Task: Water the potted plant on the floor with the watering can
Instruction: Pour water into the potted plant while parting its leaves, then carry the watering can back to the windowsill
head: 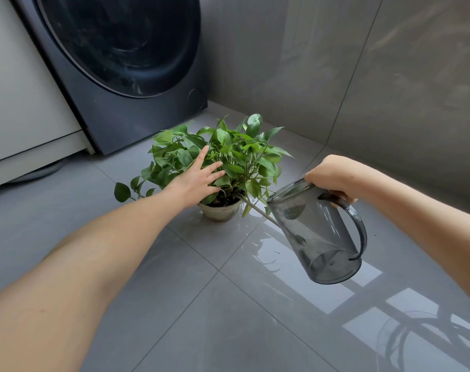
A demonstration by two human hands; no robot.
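The pouring step is in hand. The potted plant stands on the grey tiled floor, in the corner between a dark washing machine and the wall, its leaves spreading wide over a small pale pot.

The person's left hand lies flat against the leaves with fingers straight and spread. It grips nothing and presses the leaves aside so that the soil at the near rim shows. The right hand is curled tight round the handle of the smoky, see-through watering can, which is held in the air to the right of the pot and tipped toward it. Its long thin spout runs up and left, and the tip sits just at the pot's rim under the leaves.

Whether water is running from the spout cannot be told, and no water level shows plainly inside the can.

Judging from this, the next move calls for a steady tilt of the right wrist, keeping the spout tip over the soil and inside the rim, while the left hand holds the leaves clear. Too quick a tip could send water over the rim onto the glossy tiles.
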